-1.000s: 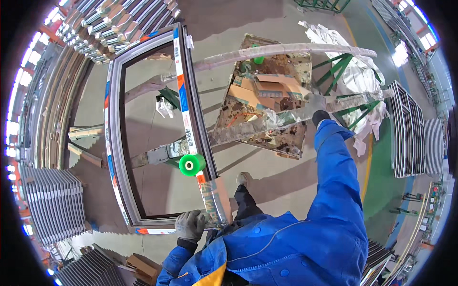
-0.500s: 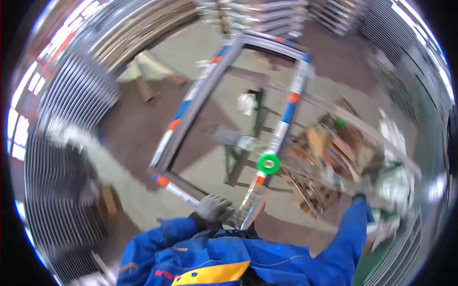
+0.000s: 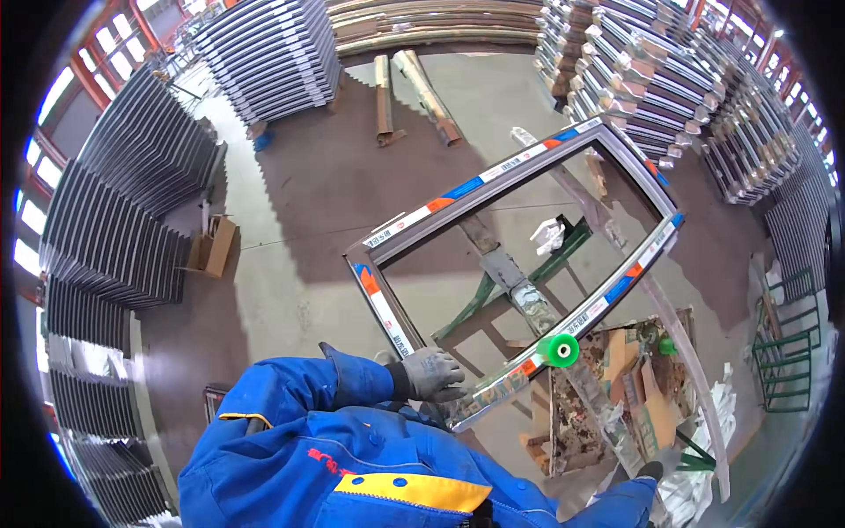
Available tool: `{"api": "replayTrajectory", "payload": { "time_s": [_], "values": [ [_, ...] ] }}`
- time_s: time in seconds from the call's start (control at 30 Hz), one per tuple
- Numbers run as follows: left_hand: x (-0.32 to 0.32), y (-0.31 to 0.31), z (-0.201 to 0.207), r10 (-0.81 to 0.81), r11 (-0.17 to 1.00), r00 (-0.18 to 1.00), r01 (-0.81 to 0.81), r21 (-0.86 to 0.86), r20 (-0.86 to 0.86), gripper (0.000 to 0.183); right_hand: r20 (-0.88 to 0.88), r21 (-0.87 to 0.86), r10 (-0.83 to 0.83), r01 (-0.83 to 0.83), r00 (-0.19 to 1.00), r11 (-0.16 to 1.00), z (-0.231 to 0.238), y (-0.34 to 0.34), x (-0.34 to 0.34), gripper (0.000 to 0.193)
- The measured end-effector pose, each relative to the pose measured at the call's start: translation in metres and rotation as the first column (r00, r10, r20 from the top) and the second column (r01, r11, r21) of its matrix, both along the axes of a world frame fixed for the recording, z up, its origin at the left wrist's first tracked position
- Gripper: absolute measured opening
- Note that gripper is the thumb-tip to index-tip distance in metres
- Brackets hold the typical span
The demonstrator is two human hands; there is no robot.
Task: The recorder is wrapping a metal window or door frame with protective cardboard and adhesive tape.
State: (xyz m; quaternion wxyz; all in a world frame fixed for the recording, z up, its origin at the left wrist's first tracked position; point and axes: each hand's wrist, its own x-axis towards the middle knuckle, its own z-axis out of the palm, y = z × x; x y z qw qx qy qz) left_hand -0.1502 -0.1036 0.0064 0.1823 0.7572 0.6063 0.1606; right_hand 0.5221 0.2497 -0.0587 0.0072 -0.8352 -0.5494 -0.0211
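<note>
A rectangular metal frame (image 3: 421,227), its sides covered with white, blue and orange film, lies across a stand (image 3: 506,271) with grey padded bars and green legs. My left hand (image 3: 431,373), in a grey glove, is closed over the frame's near end. A green roll of tape (image 3: 561,350) sits on the frame's right side, close to the near corner. Down at the lower right is my right hand (image 3: 653,470), in a dark glove beside the scrap pile. Its fingers are hidden, so I cannot tell what it holds.
Scrap cardboard and wood (image 3: 647,387) lie right of the stand, with crumpled white plastic (image 3: 704,440) beyond. Tall stacks of frames (image 3: 264,62) stand along the left, more wrapped stacks (image 3: 634,75) at the far right. An open carton (image 3: 211,248) and cardboard lengths (image 3: 427,97) lie on the floor.
The view has swung to the left and sharpened. The frame now appears turned clockwise and farther right. My left hand stays on its near end; my right arm shows lower in view.
</note>
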Motion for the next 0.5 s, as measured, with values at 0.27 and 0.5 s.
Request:
{"api": "replayTrajectory", "payload": {
  "time_s": [0.27, 0.5],
  "values": [
    [-0.018, 0.006, -0.013, -0.223, 0.974, 0.967, 0.217, 0.062, 0.122, 0.032, 0.184, 0.523, 0.203, -0.27, 0.962, 0.808, 0.256, -0.07, -0.071, 0.04],
    [-0.08, -0.011, 0.058, -0.269, 0.962, 0.882, 0.229, 0.147, 0.387, 0.063, 0.244, 0.783, 0.633, -0.534, 0.735, 0.319, 0.397, -0.21, -0.332, 0.031]
  ]
}}
